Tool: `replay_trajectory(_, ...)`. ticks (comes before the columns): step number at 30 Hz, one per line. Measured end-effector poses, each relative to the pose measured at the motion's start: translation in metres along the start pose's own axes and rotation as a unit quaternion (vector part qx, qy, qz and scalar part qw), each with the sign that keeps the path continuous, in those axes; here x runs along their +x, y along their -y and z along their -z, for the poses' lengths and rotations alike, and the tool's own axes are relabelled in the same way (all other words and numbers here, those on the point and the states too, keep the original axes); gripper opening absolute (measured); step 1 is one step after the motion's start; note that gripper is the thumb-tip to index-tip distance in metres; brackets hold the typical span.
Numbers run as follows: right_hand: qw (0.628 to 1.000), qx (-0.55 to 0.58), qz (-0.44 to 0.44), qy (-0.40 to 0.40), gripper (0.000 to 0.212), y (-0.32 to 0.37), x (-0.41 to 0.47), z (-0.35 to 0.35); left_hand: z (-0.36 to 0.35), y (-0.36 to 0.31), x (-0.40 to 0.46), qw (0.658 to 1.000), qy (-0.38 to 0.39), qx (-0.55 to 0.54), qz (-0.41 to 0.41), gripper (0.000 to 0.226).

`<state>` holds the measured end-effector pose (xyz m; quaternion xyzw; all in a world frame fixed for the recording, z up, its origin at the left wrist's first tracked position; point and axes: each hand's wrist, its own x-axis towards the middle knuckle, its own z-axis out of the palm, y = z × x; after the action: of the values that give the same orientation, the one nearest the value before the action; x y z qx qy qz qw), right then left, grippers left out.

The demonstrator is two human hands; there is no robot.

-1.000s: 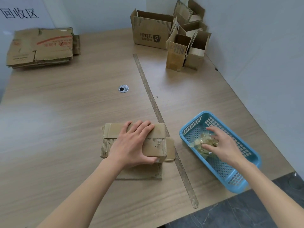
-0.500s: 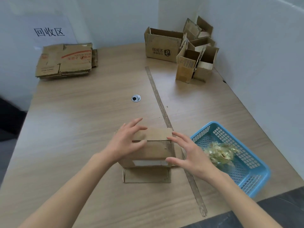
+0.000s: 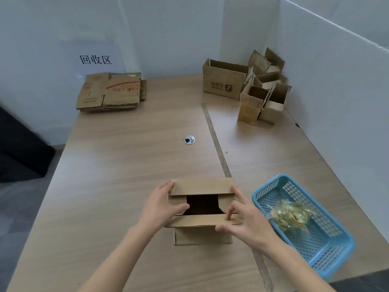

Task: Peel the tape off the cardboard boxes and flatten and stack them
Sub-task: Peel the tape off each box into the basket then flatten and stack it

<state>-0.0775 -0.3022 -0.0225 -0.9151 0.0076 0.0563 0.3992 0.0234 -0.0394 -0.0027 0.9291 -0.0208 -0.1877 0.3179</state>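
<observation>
At the near middle of the wooden worktop [image 3: 126, 165] stands a small cardboard box [image 3: 203, 202], its top flaps partly parted so that a dark opening shows in the centre. One flap [image 3: 202, 237] lies flat on the worktop on the near side. The left hand [image 3: 160, 205] grips the box's left side, fingers curled round the far left corner and thumb laid over the top. The right hand [image 3: 246, 220] holds the right side, with a finger pressing on the near top flap and the thumb against the near face. Just right of the box sits a blue plastic basket [image 3: 328, 249] holding a crumpled wad of peeled tape [image 3: 290, 216]. On the far left lies a stack of flattened boxes [image 3: 109, 92] below a wall sign [image 3: 95, 59]. On the far right stands a cluster of open, unflattened boxes [image 3: 248, 87].
</observation>
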Motion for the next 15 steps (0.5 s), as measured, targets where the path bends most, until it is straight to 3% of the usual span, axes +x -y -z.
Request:
replay_trajectory(2, 0.997, 0.037, -0.044, -0.042, 0.056, 0.005, 0.003, 0.002, -0.016, -0.005, -0.007, 0.999, -0.036, 0.024, 0.012, 0.098)
replay_trajectory(5, 0.988, -0.068, -0.072, -0.122, 0.043, 0.018, 0.014, -0.003, -0.035, -0.014, -0.011, 0.996, -0.064, 0.042, 0.036, 0.089)
replay_trajectory(9, 0.966, -0.187, -0.131, -0.120, 0.083, 0.034, 0.030, -0.011, -0.038, -0.017, -0.007, 0.995, -0.085, 0.052, 0.007, 0.076)
replay_trajectory(12, 0.978, -0.114, -0.132, -0.117, 0.100, 0.039, 0.034, -0.007, -0.030, -0.005, -0.016, 0.994, -0.087, -0.064, -0.013, 0.083)
replay_trajectory(15, 0.975, 0.021, -0.176, -0.133, 0.083, 0.032, 0.037, 0.009, -0.019, 0.001, -0.015, 0.973, -0.120, -0.197, 0.017, 0.079)
